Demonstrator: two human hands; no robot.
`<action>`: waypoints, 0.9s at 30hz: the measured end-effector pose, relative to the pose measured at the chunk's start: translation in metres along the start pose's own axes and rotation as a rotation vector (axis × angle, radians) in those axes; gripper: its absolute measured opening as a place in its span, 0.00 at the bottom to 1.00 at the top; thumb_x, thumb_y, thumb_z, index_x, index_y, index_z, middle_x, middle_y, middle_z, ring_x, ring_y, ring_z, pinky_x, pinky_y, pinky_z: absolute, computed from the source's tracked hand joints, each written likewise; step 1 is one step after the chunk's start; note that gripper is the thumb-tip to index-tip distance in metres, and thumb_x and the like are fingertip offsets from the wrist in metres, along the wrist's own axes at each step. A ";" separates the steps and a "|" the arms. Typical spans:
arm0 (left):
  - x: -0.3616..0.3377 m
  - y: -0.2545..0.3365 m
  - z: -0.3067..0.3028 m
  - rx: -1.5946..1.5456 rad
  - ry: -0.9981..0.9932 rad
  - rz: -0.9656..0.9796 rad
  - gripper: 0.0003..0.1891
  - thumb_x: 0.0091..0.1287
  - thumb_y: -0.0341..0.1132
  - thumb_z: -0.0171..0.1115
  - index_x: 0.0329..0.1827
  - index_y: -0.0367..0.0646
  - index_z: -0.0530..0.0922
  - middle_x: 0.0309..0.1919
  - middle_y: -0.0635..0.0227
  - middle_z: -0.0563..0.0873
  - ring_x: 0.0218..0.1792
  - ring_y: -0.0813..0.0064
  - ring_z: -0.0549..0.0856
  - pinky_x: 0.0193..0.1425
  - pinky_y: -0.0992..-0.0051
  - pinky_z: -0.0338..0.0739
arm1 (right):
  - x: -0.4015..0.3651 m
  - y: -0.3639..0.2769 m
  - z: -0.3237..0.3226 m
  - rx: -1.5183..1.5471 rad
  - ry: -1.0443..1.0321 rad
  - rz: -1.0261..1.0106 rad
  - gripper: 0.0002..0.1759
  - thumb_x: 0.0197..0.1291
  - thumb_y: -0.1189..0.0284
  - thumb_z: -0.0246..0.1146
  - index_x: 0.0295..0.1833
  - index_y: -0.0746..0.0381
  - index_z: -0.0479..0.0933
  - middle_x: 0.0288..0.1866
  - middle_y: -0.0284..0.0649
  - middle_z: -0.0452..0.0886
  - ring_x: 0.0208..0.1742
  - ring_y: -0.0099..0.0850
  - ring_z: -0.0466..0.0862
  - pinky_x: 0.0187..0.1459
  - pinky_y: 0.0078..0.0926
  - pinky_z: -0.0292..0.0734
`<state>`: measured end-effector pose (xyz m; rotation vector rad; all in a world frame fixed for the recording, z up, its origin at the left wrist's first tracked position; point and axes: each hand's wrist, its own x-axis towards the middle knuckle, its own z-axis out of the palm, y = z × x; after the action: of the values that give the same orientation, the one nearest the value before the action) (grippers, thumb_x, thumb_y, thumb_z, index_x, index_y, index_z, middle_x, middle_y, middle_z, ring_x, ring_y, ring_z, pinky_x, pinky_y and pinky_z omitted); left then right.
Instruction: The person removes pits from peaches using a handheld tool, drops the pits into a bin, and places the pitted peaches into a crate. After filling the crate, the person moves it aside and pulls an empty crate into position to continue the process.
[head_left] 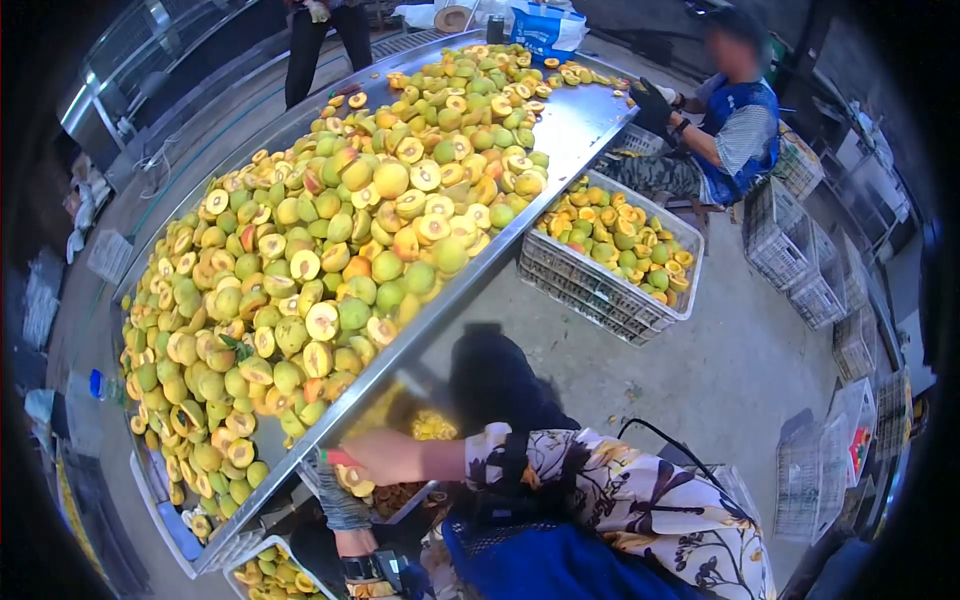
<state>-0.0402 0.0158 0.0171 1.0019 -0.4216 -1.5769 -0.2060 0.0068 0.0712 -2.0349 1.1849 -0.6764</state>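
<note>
My right hand [385, 456], bare, is closed around a small tool with a red handle [341, 458] near the table's front edge. Just below it, my left hand [340, 502] wears a grey glove and is closed on a cut yellow fruit [354, 481]. The tool's blade is too small to make out. Beyond both hands, a large heap of whole and halved yellow-green fruits [323, 250] covers much of the metal table [440, 302]. Pits show in many halves.
A crate of fruit halves [693, 240] stands right of the table; another crate [236, 574] is at lower left. A person in a blue vest [745, 130] sits at the far right end. Another person's legs [325, 45] show behind the table. Empty crates [810, 470] line the right.
</note>
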 end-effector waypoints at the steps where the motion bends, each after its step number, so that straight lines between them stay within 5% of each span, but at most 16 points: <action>1: 0.001 0.002 0.001 0.003 -0.012 -0.019 0.26 0.61 0.54 0.52 0.51 0.39 0.71 0.42 0.61 0.80 0.42 0.66 0.80 0.47 0.68 0.77 | 0.000 0.008 0.003 0.011 -0.022 0.006 0.11 0.51 0.69 0.56 0.40 0.64 0.70 0.29 0.50 0.77 0.33 0.49 0.78 0.34 0.42 0.72; 5: -0.003 0.025 0.014 0.036 -0.091 -0.187 0.30 0.62 0.60 0.46 0.47 0.38 0.74 0.41 0.58 0.81 0.42 0.66 0.81 0.48 0.68 0.78 | -0.009 0.021 -0.004 -0.022 -0.050 -0.018 0.25 0.51 0.55 0.61 0.50 0.59 0.72 0.40 0.43 0.80 0.39 0.39 0.80 0.42 0.31 0.76; 6: -0.017 0.045 0.037 -0.027 -0.031 -0.296 0.27 0.62 0.58 0.49 0.42 0.39 0.74 0.37 0.59 0.81 0.36 0.65 0.82 0.38 0.67 0.81 | -0.010 0.001 -0.030 0.075 -0.067 0.142 0.32 0.45 0.51 0.65 0.52 0.60 0.71 0.42 0.43 0.80 0.41 0.36 0.81 0.44 0.29 0.76; 8: -0.017 0.055 0.036 0.138 -0.218 -0.088 0.28 0.60 0.55 0.55 0.51 0.37 0.70 0.44 0.57 0.79 0.41 0.68 0.81 0.42 0.71 0.79 | -0.004 -0.011 -0.039 0.201 -0.038 0.250 0.41 0.39 0.52 0.71 0.57 0.63 0.67 0.40 0.46 0.80 0.40 0.32 0.81 0.43 0.27 0.75; 10: -0.015 0.059 0.031 0.542 -0.301 -0.015 0.30 0.60 0.56 0.52 0.55 0.38 0.68 0.46 0.59 0.78 0.42 0.71 0.80 0.43 0.74 0.78 | -0.007 -0.018 -0.030 0.300 0.002 0.087 0.37 0.43 0.54 0.69 0.56 0.63 0.67 0.39 0.50 0.78 0.39 0.40 0.80 0.43 0.31 0.73; 13: -0.028 0.075 0.050 0.338 -0.222 -0.334 0.37 0.60 0.66 0.41 0.55 0.40 0.69 0.43 0.60 0.79 0.42 0.69 0.81 0.45 0.74 0.78 | -0.003 -0.022 -0.005 0.359 -0.082 0.061 0.33 0.45 0.56 0.68 0.53 0.64 0.68 0.36 0.46 0.78 0.36 0.35 0.79 0.41 0.29 0.73; 16: -0.034 0.073 0.049 0.052 -0.292 -0.089 0.36 0.60 0.65 0.42 0.56 0.40 0.68 0.46 0.59 0.78 0.44 0.68 0.80 0.48 0.72 0.77 | 0.003 -0.027 0.007 0.538 0.067 0.165 0.25 0.48 0.58 0.67 0.46 0.63 0.71 0.31 0.39 0.77 0.30 0.25 0.76 0.34 0.24 0.73; 19: -0.020 0.042 0.033 0.327 -0.177 0.313 0.25 0.66 0.48 0.47 0.58 0.37 0.65 0.45 0.60 0.76 0.44 0.71 0.78 0.46 0.75 0.75 | 0.006 -0.041 0.014 1.022 0.154 0.426 0.16 0.55 0.64 0.63 0.43 0.60 0.68 0.22 0.31 0.70 0.12 0.18 0.65 0.13 0.17 0.61; 22: -0.032 0.030 0.046 0.009 -0.073 0.221 0.20 0.64 0.45 0.52 0.52 0.39 0.70 0.43 0.62 0.78 0.43 0.71 0.78 0.48 0.73 0.75 | 0.003 -0.049 0.040 1.130 0.225 0.494 0.14 0.58 0.64 0.60 0.43 0.60 0.68 0.20 0.30 0.68 0.13 0.18 0.67 0.12 0.17 0.61; 26: -0.005 0.010 0.005 -0.325 0.077 0.238 0.18 0.63 0.44 0.54 0.49 0.40 0.72 0.42 0.64 0.79 0.43 0.71 0.78 0.49 0.72 0.75 | -0.012 -0.044 0.048 0.176 0.318 0.184 0.19 0.53 0.65 0.63 0.46 0.63 0.69 0.26 0.46 0.77 0.27 0.41 0.80 0.30 0.33 0.74; 27: -0.011 0.017 0.010 -0.278 0.159 0.264 0.18 0.63 0.44 0.54 0.48 0.39 0.73 0.41 0.66 0.79 0.43 0.71 0.78 0.49 0.73 0.75 | -0.015 -0.045 0.043 0.223 0.182 0.305 0.21 0.50 0.64 0.64 0.46 0.63 0.69 0.31 0.52 0.78 0.37 0.48 0.79 0.39 0.36 0.73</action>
<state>-0.0381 0.0191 0.0398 0.8135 -0.2074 -1.2675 -0.1579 0.0485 0.0765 -1.5927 1.4190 -0.8124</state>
